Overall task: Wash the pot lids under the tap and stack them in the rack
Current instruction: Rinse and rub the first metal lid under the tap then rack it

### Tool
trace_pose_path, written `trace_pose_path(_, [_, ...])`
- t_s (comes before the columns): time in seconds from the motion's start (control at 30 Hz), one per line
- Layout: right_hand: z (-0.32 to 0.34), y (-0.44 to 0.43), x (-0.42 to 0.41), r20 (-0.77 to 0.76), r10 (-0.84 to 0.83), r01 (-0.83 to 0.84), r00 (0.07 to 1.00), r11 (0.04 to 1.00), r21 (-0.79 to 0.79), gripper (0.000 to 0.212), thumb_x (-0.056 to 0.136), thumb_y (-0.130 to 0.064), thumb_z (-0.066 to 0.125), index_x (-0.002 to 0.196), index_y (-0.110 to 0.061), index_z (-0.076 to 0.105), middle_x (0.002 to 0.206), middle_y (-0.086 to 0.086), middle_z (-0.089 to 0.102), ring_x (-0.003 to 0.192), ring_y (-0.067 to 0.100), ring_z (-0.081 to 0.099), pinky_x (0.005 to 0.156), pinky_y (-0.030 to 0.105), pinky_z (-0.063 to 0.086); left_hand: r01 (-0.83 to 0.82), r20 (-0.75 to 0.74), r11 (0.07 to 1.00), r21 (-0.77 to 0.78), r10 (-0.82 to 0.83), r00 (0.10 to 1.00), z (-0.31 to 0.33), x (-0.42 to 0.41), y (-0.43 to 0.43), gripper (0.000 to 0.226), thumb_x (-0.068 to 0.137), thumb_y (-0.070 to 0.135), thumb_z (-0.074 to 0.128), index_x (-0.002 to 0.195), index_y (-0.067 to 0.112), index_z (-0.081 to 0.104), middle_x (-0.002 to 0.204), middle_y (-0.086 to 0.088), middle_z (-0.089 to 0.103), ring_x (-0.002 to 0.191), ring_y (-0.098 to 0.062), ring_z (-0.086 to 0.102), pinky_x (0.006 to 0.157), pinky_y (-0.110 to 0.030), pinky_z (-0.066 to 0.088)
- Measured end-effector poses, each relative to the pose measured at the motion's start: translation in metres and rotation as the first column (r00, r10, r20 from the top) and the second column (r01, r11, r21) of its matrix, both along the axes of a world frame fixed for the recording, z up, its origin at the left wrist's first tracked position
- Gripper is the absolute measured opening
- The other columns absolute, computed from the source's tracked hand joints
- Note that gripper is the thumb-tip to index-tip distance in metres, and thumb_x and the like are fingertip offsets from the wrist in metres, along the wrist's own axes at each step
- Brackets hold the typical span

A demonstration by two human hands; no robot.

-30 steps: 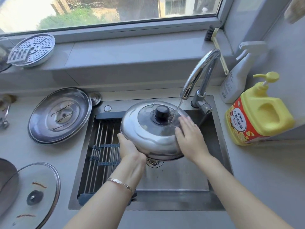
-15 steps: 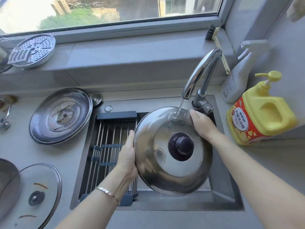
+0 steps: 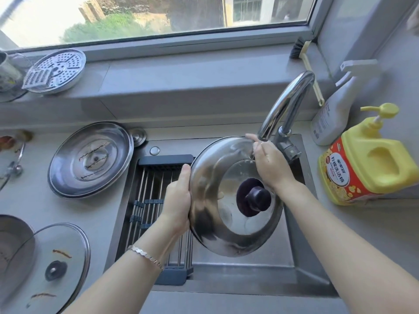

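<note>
Right hand [image 3: 269,166] has slid flat onto the smeared steel lid [image 3: 210,200]; left hand [image 3: 178,200] grasps its rim.

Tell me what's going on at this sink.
A person holds a domed lid tilted under the tap, over the sink. The left hand grips its left edge; the right hand is on its top rim. The rack lies across the sink's left side. A steel lid and a glass lid, both streaked, lie on the counter.
</note>
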State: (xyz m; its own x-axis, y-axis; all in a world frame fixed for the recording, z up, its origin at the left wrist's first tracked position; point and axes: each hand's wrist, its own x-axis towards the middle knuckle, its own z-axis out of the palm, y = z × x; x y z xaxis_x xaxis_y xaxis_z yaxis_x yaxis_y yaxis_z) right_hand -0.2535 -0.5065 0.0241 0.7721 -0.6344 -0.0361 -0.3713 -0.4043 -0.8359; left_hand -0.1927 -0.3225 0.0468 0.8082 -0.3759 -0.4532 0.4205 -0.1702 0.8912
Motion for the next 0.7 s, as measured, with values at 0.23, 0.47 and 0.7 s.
trace_pose_path(0.23, [0.004,0.064,0.023,0.033,0.49,-0.342,0.871,0.654,-0.675,0.04,0.086,-0.028,0.037,0.087,-0.011,0.073,0.089,0.001,0.073,0.091,0.022,0.065,0.091,0.03,0.033,0.027,-0.048,0.992,0.123,-0.021,0.999,-0.001,-0.013,-0.017,0.042,0.097,0.034,0.042,0.076,0.006,0.064,0.059,-0.008,0.065,0.059,-0.022,0.062,0.056,-0.03,0.049])
trace_pose_path(0.47, [-0.009,0.005,0.006,-0.126,-0.063,0.061,0.99,0.998,-0.025,0.04,0.101,-0.028,0.023,0.1,-0.011,0.059,0.112,0.011,0.057,0.114,0.028,0.047,0.096,0.039,0.034,0.007,-0.023,0.994,0.107,-0.005,1.0,-0.004,-0.006,-0.006,0.058,0.097,0.042,0.037,0.071,-0.002,0.065,0.061,-0.013,0.061,0.063,-0.026,0.059,0.064,-0.034,0.05])
trace_pose_path(0.7, [-0.007,0.005,-0.025,-0.204,0.359,-0.391,0.911,0.909,-0.145,0.047,0.096,-0.033,0.042,0.141,-0.023,0.036,0.147,-0.008,0.032,0.139,0.01,0.023,0.113,0.028,0.019,-0.102,-0.084,0.986,0.13,0.113,0.99,-0.003,0.0,-0.009,0.06,0.095,0.046,0.039,0.085,-0.006,0.066,0.078,-0.02,0.067,0.074,-0.031,0.065,0.076,-0.046,0.055])
